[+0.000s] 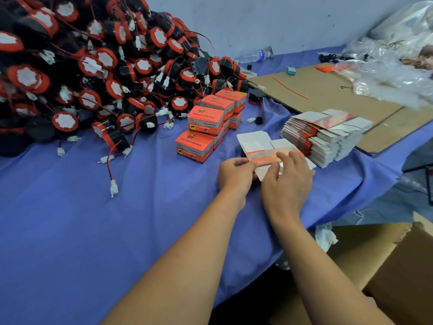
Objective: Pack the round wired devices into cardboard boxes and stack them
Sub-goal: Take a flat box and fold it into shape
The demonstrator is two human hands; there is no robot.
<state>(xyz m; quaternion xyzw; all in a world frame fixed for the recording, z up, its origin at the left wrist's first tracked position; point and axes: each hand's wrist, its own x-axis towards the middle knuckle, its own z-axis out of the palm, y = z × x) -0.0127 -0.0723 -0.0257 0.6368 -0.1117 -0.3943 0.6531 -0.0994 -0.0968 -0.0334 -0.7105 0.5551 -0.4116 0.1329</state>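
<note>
Head view: my left hand pinches the near-left edge of a thin card carton, flaps out, low over the blue cloth. My right hand grips its other side. A few glossy orange boxes stand stacked. The big heap of round wired devices is unpacked, so most work is left.

Round red-black devices piled beside stacked orange boxes; 1 flat carton half-opened.
</note>
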